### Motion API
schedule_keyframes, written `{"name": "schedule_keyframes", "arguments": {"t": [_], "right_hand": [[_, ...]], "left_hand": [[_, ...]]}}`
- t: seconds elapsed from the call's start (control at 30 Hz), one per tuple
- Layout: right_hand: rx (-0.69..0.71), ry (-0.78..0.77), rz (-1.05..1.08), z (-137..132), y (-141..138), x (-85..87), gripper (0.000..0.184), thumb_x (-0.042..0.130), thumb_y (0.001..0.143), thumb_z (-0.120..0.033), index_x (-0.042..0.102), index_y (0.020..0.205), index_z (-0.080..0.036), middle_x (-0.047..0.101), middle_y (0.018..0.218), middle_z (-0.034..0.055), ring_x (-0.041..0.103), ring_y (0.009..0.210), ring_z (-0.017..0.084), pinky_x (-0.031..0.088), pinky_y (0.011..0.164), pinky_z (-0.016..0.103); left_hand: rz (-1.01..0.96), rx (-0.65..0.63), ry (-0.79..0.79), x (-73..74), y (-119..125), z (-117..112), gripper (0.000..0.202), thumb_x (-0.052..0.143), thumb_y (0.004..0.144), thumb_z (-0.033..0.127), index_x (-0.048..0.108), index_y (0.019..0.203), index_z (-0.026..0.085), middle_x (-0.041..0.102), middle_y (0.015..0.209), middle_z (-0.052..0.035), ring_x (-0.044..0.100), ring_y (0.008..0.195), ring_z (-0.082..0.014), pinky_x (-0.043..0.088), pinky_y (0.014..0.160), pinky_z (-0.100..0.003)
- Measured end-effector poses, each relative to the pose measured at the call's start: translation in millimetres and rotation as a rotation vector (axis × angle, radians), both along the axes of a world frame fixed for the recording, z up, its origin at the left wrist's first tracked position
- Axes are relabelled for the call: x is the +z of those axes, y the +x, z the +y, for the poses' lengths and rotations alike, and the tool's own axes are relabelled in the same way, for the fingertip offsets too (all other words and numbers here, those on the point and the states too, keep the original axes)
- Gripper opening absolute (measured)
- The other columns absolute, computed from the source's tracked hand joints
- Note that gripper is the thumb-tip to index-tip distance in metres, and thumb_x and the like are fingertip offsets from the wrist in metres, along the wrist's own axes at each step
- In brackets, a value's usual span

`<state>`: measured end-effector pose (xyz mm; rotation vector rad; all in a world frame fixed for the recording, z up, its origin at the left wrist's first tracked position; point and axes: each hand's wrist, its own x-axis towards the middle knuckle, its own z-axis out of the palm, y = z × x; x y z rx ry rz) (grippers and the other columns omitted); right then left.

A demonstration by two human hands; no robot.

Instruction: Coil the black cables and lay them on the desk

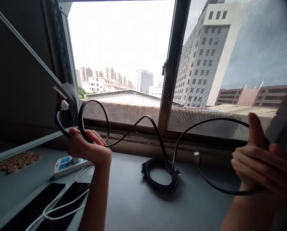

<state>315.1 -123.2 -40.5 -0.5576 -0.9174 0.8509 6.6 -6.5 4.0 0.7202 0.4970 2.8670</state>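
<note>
My left hand (87,142) is closed around a black cable (155,125), above the table at the left. A loop of this cable rises over the fingers, and an end with a pale connector (64,105) sticks up beside the thumb. On the right, my right hand (259,163) has its fingers curled and thumb pointing up. Black cable enters it from above and leaves below, ending in a metal plug (196,157) that hangs to its left. The grip itself is partly hidden in shadow. Between the hands, the cable sags toward a coiled black cable (147,176) on the table.
A white power strip (58,173) with blue sockets sits behind my left forearm. Two dark phone-like slabs (34,205) lie at the lower left with white cords (68,210) across them. Brown ring-shaped pieces (18,162) are at the far left. A window (167,83) stands behind the table.
</note>
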Motion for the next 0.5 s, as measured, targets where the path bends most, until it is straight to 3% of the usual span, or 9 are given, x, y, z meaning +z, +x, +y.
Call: {"name": "schedule_keyframes", "arguments": {"t": [0.03, 0.1, 0.17, 0.23, 0.37, 0.5], "right_hand": [[0.039, 0.063, -0.038, 3, -10, 8.1, 0.072, 0.074, 0.069, -0.044, 0.042, 0.134, -0.04, 0.041, 0.034, -0.0129, -0.012, 0.021, -0.002, -0.01, 0.016, 0.016], [0.148, 0.042, -0.177, 12, -32, 22.8, 0.073, 0.074, 0.07, -0.034, 0.041, 0.134, -0.042, 0.066, 0.068, -0.0038, 0.002, 0.021, -0.003, -0.003, 0.014, 0.014], [0.145, -0.04, -0.312, 19, -53, 33.3, 0.059, 0.068, 0.077, -0.036, 0.046, 0.131, -0.039, 0.065, 0.103, 0.0068, 0.023, 0.027, -0.002, 0.006, 0.017, 0.013], [0.108, -0.106, -0.43, 22, -70, 38.5, 0.049, 0.062, 0.081, -0.042, 0.051, 0.128, -0.034, 0.06, 0.115, 0.0122, 0.029, 0.032, -0.001, 0.009, 0.019, 0.013], [0.194, -0.149, -0.519, 22, -90, 38.9, 0.048, 0.054, 0.085, -0.051, 0.055, 0.125, -0.025, 0.064, 0.104, 0.0149, 0.021, 0.029, -0.003, 0.01, 0.024, 0.015], [0.279, -0.124, -0.526, 23, -97, 38.2, 0.051, 0.061, 0.082, -0.046, 0.054, 0.126, -0.02, 0.065, 0.073, 0.0072, 0.02, 0.027, -0.002, 0.01, 0.026, 0.014]], "left_hand": [[0.008, -0.039, 0.026, 0.5, 3, -4, 0.043, 0.044, 0.08, 0.026, 0.028, 0.041, 0.021, 0.021, 0.029, 0.0084, 0.017, 0.021, -0.0047, 0.009, 0.026, -0.023], [0.047, -0.156, 0.058, 1.0, 10, -11, 0.043, 0.047, 0.079, 0.029, 0.028, 0.04, 0.021, 0.021, 0.028, 0.0081, 0.017, 0.021, -0.0047, 0.009, 0.026, -0.023], [0.088, -0.262, 0.057, 0.6, 16, -18, 0.047, 0.05, 0.079, 0.031, 0.028, 0.04, 0.02, 0.023, 0.028, 0.0077, 0.017, 0.021, -0.0041, 0.009, 0.026, -0.023], [0.13, -0.327, 0.02, 0.0, 18, -22, 0.048, 0.054, 0.079, 0.033, 0.03, 0.039, 0.019, 0.026, 0.029, 0.0075, 0.018, 0.022, -0.0033, 0.01, 0.026, -0.022], [0.245, -0.429, -0.108, -0.3, 18, -26, 0.051, 0.058, 0.08, 0.039, 0.036, 0.039, 0.018, 0.03, 0.031, 0.0067, 0.022, 0.024, -0.0022, 0.013, 0.028, -0.02], [0.365, -0.533, -0.195, 0.2, 24, -34, 0.056, 0.056, 0.079, 0.05, 0.031, 0.039, 0.018, 0.028, 0.031, 0.007, 0.022, 0.025, -0.0023, 0.012, 0.027, -0.02]]}}
